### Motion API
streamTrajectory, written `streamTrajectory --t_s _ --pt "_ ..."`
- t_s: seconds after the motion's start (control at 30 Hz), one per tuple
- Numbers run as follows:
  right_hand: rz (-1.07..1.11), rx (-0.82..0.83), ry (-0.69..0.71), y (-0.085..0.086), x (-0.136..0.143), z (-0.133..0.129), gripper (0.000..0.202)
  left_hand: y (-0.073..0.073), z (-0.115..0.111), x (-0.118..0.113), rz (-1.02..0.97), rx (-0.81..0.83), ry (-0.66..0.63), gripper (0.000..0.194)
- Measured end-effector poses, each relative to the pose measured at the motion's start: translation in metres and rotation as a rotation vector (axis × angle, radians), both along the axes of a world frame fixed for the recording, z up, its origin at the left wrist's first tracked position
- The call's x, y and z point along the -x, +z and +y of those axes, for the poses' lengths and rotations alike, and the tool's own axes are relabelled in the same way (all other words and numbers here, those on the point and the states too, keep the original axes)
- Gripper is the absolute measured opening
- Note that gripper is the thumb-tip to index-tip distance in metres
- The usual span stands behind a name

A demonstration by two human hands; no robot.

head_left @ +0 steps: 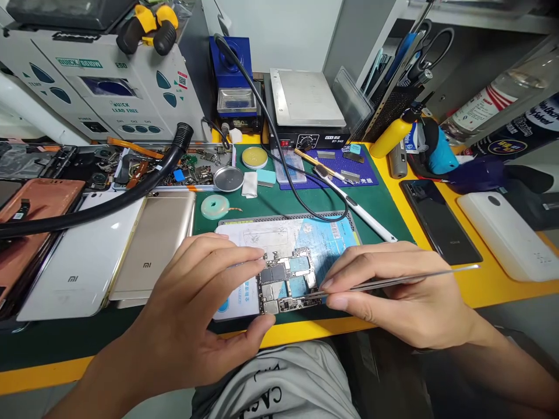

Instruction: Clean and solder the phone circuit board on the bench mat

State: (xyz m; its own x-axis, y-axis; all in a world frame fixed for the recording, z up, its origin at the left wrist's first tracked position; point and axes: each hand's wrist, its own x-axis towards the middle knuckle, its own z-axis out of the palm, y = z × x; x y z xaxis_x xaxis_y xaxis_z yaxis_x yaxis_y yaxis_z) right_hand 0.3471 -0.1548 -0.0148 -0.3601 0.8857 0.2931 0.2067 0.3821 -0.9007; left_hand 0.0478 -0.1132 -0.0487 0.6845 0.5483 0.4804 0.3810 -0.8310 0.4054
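Near an "MI" panel (159, 233), right grip (410, 305) pinches tweezers (393, 283), left grip (187, 302) holds circuit board (276, 273).

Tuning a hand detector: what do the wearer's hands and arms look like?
Left hand and right hand are ungloved, no rings visible. Forearms bare, no sleeves in view. Whether anything is worn under the right wrist is unclear.
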Motion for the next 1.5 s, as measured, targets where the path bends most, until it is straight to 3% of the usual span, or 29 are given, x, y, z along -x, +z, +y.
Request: streamTrajectory --t_s 1.5 --pt "0.049 0.057 -0.050 -0.0016 -0.0001 0.0009 0.003 -0.0017 0.0038 -0.0003 0.007 -0.015 -0.013 0.038"
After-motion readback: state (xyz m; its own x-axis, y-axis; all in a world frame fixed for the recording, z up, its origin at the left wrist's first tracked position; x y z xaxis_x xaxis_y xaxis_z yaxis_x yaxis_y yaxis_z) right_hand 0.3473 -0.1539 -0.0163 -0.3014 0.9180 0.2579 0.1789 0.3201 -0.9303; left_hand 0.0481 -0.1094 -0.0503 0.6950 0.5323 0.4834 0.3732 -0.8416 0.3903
